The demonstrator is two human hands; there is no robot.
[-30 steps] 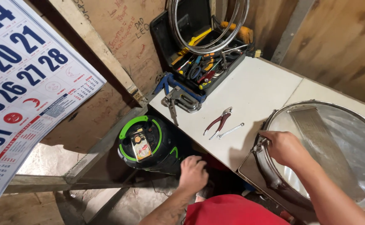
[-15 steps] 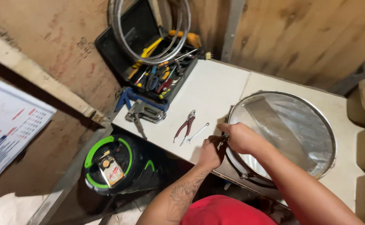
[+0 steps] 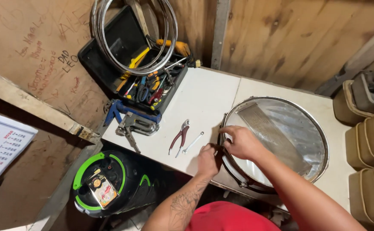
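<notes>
Both hands meet at snare drum [image 3: 281,141] near-left rim on desk [image 3: 204,102]. Left hand [image 3: 207,160] pinches rim hardware, right hand [image 3: 240,143] rests curled on hoop; pliers [image 3: 179,137] lie just left.

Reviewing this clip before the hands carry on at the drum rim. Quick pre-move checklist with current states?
1. Both hands at the snare drum near rim: ok; left hand, right hand.
2. Drum fully on the white table: not ok, near edge overhangs.
3. Pliers in reach: ok.
4. Small wrench in reach: ok, beside pliers.
5. What the fingers pinch: cannot tell.
</notes>
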